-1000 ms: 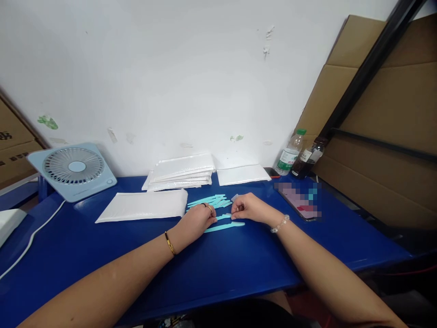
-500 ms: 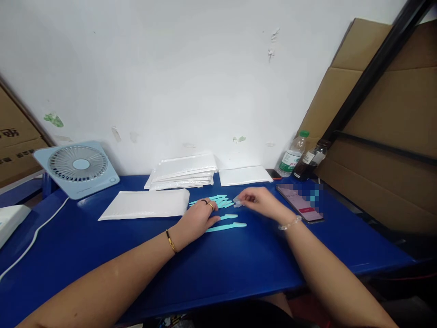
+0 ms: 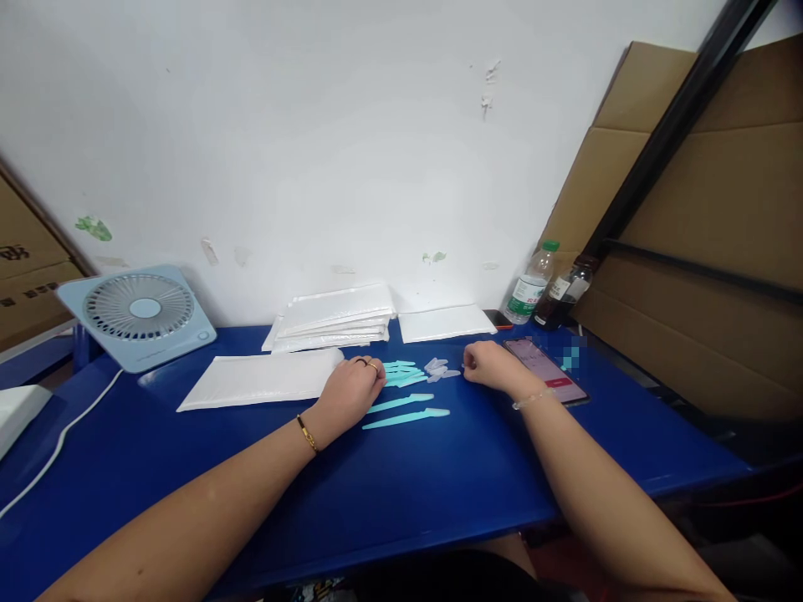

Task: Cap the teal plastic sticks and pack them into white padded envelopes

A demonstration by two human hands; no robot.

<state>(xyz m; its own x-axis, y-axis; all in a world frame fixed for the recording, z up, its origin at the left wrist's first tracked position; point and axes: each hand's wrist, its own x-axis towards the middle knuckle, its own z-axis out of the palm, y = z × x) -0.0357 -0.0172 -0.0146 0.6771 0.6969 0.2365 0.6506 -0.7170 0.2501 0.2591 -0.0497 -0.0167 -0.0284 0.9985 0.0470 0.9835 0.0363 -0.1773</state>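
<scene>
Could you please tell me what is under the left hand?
The left hand overlaps the pile of turquoise tools, whose right ends show beyond it, and the right end of the nearest white packet. Their covered parts, and anything else beneath, cannot be seen.

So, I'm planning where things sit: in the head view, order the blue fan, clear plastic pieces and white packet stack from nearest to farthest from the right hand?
1. Clear plastic pieces: just left of the right hand.
2. White packet stack: farther left, toward the back.
3. Blue fan: far left.
</scene>
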